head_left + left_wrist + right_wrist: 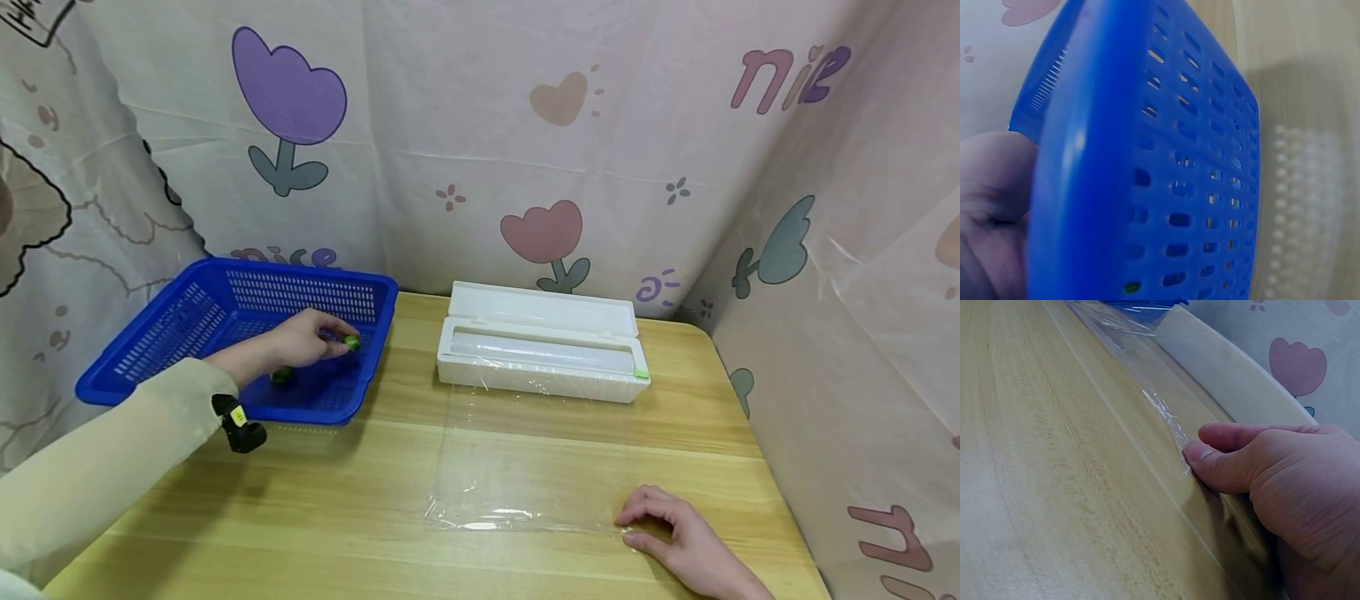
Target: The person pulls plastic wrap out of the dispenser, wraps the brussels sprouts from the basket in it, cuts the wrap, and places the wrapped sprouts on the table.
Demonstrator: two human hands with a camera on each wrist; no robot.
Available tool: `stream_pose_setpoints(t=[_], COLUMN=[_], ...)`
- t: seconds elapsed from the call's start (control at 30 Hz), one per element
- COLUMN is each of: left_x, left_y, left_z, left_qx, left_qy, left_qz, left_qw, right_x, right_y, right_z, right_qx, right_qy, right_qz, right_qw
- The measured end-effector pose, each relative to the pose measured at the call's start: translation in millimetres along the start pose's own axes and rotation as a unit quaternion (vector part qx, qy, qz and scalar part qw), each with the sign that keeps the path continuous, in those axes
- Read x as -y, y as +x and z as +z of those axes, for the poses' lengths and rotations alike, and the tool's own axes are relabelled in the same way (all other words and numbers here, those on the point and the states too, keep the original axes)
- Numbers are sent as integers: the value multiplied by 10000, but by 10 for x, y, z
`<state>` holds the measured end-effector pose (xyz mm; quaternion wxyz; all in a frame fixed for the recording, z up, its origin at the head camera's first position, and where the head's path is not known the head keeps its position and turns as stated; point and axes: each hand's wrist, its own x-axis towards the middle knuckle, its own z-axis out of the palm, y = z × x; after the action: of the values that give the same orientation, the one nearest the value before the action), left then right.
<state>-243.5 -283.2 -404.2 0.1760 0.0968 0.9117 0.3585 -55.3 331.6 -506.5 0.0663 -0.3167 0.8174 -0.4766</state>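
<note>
My left hand point(307, 337) reaches into a blue plastic basket point(363, 400), pinching a small round green vegetable point(352, 342) between fingertips and thumb. Another green piece point(282, 375) lies in the basket below that wrist. From the left wrist, the basket's slotted side point(1179, 156) hides most of the hand. At the front right, my right hand point(675, 537) holds the near corner of a clear sheet of plastic wrap point(525, 467) between thumb and fingers. The sheet runs back over the wood to its roll point(540, 352) in a white dispenser box point(540, 384) with a raised lid.
Pale wooden table point(360, 517) lies under everything. A printed curtain point(420, 100) hangs close behind the basket and box and along both sides. A green slider point(641, 374) sits at the box's right end.
</note>
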Motion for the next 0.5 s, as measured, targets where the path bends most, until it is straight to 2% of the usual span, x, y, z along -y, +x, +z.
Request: stream_pose_setpoints(t=[0.27,0.5], left_x=[-45,-149], left_y=[-80,-180], left_z=[-41,-119], left_qx=[-281,-365], left_qy=[-258,-389], left_qz=[-22,-32], left_qw=[9993,9986], right_x=[3,-3], right_y=[-1,-2], right_z=[9,8], right_qx=[-8,1], right_qy=[29,24], right_qz=[0,15], right_qw=[10000,10000])
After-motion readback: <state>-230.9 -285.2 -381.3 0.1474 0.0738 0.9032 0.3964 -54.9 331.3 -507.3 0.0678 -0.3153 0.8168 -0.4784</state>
